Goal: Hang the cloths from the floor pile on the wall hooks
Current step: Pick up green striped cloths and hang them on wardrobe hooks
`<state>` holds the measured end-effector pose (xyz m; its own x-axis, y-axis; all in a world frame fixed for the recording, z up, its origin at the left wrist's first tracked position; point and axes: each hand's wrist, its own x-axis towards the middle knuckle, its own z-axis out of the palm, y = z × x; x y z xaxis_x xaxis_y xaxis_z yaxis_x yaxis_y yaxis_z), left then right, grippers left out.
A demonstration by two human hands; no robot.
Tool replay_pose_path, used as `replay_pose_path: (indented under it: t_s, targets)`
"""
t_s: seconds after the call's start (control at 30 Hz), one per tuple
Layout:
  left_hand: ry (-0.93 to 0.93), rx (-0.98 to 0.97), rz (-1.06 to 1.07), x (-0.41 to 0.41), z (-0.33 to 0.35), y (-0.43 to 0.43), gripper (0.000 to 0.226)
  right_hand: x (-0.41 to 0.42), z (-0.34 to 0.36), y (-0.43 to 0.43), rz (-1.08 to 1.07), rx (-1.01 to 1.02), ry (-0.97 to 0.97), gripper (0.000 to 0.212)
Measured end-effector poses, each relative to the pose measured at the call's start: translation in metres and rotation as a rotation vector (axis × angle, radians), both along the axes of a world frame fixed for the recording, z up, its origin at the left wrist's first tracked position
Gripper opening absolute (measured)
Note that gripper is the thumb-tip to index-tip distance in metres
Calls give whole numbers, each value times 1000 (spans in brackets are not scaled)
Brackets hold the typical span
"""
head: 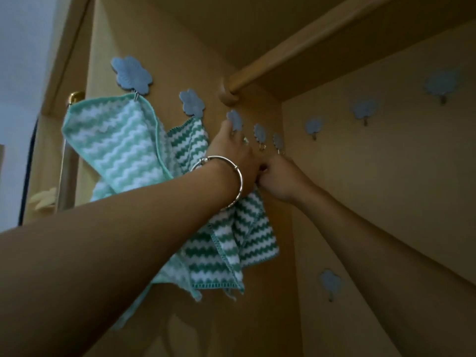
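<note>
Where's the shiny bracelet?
In the head view, the silver bangle circles the left wrist at centre, in front of the dark green striped cloth, just below the left hand.

Head view, angled upward, close to hooks [191,103] on wall

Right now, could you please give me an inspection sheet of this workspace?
Surface: yellow wardrobe panel.
Job's things: light green cloth on first hook; dark green cloth on second hook; third cloth draping below the hands.
Clutter: nothing seen.
Hands: left hand at third hook, grip hidden; right hand pinching the third cloth.
Cables: nothing seen.
Surroundings: wooden rail overhead; bare hooks on the side wall.
</note>
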<state>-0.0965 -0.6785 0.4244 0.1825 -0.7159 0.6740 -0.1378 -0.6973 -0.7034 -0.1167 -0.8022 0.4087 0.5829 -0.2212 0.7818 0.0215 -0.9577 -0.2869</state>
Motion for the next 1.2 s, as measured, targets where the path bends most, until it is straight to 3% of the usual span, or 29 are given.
replay_pose_path:
  t_s: [0.1,0.27,0.53,0.77,0.97,1.2]
  targets:
    - [81,-45,-96,-7,-10,4,20,-20,-6,15,-54,-10,37,28]
    - [236,-25,-180,-16,-35,9,28,-44,-29,38,-172,-41,144,23]
    - [259,-68,-539,-13,-72,53,29,-80,-58,101,-416,-18,258,21]
    - [475,-68,-763,-25,-113,81,47,-131,-95,145,-719,6,467,60]
    - [555,-67,-1066,-91,-112,94,36,-224,-94,186,-947,-4,516,58]
    - [403,-124,-1476,-220,-95,109,36,-363,-85,267,-1175,-92,428,44]
